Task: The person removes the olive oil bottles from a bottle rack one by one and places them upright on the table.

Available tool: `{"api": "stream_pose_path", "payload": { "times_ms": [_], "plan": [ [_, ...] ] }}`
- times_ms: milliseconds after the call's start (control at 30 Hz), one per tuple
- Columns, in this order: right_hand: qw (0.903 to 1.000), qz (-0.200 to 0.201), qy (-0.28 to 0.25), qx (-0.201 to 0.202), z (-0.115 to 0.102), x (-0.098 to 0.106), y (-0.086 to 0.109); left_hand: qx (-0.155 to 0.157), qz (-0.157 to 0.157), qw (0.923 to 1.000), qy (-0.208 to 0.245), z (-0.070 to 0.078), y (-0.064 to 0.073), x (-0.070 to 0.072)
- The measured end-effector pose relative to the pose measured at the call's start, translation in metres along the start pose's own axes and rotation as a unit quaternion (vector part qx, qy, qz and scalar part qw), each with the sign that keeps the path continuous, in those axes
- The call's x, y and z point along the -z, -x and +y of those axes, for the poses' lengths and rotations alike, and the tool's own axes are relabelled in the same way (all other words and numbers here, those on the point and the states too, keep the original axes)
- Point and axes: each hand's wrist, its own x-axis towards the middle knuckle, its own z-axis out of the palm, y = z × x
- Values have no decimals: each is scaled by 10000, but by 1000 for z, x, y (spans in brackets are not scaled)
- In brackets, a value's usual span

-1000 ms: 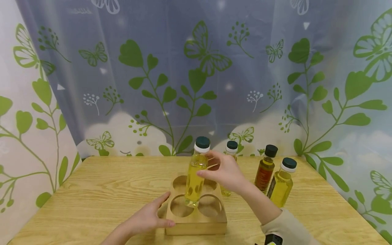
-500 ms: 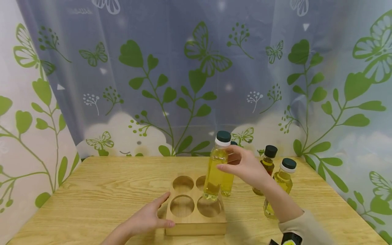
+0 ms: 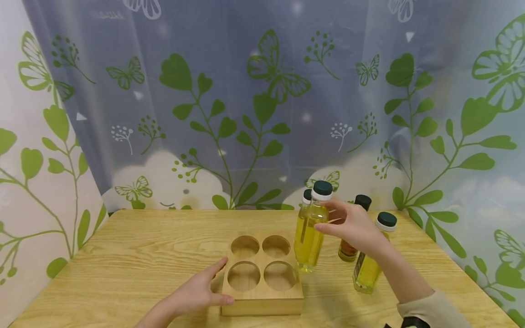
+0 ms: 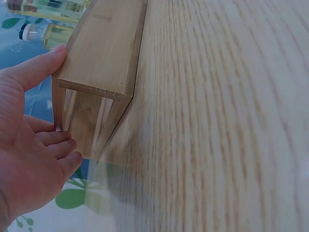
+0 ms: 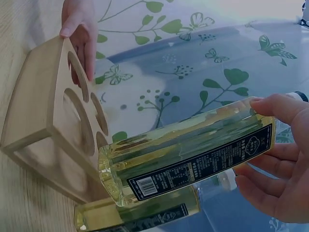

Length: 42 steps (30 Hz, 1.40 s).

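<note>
My right hand (image 3: 357, 228) grips a clear bottle of yellow oil (image 3: 310, 248) near its neck, thumb on one side and fingers on the other. It has a dark green cap over a white collar, and a dark label with a barcode shows in the right wrist view. The bottle tilts slightly, just right of a wooden bottle rack (image 3: 261, 294) with several round holes. My left hand (image 3: 196, 291) holds the rack at its left side, thumb at the front corner. In the left wrist view its fingers bend at the edge of the rack's open end.
Another oil bottle (image 3: 306, 197) stands behind the held one and is mostly covered by it. To the right are a dark-capped bottle with a red label (image 3: 347, 250) and a square yellow oil bottle (image 3: 366, 273). A patterned curtain (image 3: 205, 114) hangs behind the wooden table (image 3: 164, 237).
My right hand has carried the oil bottle from above the rack's left holes to the right, past the rack's right edge, and slightly lower. The left hand stays on the rack.
</note>
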Motion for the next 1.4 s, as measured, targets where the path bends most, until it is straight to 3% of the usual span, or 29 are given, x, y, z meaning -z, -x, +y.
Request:
{"api": "stream_pose_path", "payload": {
  "times_ms": [400,833,1400],
  "plan": [
    [9993,-155,-140,-323,23,0,5,-35,-8,10000,6,-1,0,0],
    [9978,-337,-392,-422,42,-22,5,-50,-44,10000,-5,-2,-1,0],
    [9948,-613,-730,-372,46,-31,2,-39,9,10000,-28,-2,0,0]
  ]
}}
